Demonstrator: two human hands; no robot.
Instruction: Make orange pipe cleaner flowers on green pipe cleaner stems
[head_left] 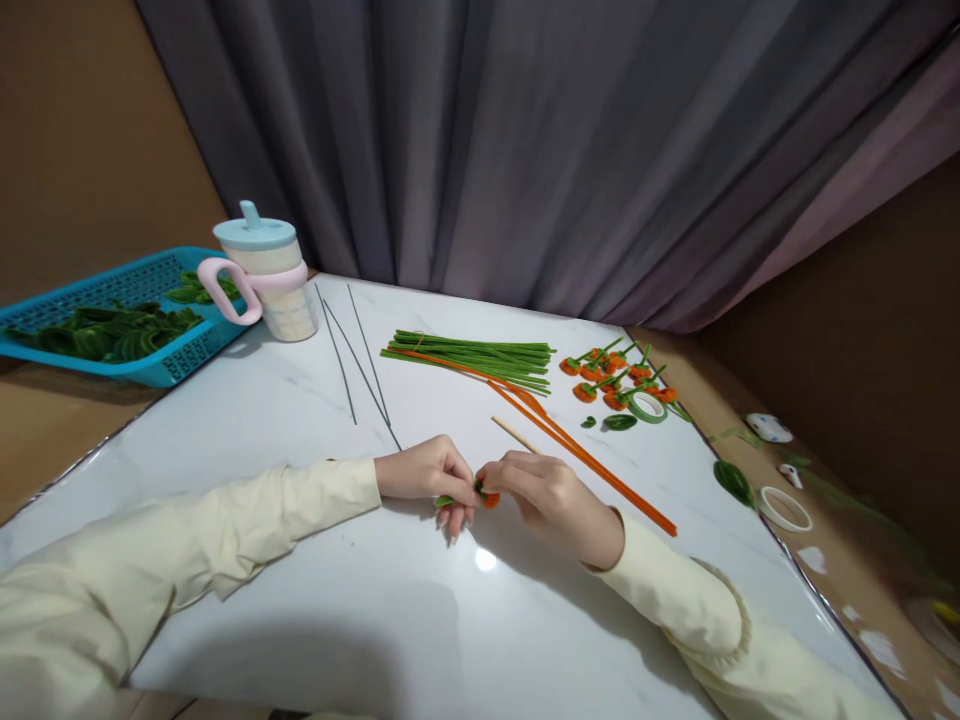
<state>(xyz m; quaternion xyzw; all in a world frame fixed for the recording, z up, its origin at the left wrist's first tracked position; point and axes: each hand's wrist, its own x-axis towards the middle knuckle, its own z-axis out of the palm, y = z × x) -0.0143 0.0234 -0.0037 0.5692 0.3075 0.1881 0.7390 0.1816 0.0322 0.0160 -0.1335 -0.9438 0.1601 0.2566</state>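
Centrally on the white marble table [300, 420], both hands meet over one small workpiece. Left hand [427, 472] rests on the tabletop, fingers curled narrow, pinching the green end of a small pipe-cleaner piece [480, 493]. Right hand [544, 490] closes on the orange end of the same piece, fingertips nearly touching the left ones. Both forearms wear cream sleeves and lie flat on the table.

A wooden stick [514, 433] pokes out just behind the right hand; whether the hand touches it cannot be told. Two long orange pipe cleaners [592, 462] run diagonally past the right wrist. Beyond them lies a bundle of green pipe cleaners [472, 355], and to its right a cluster of finished orange flowers [616, 378] with green stems, beside a roll of green tape [647, 407] and a loose green leaf [620, 422]. Thin dark wires [358, 360] lie to the left of the bundle.

Far left: a lidded cup [266, 272] with a pink handle, touching a blue basket [45, 308] of green leaves.
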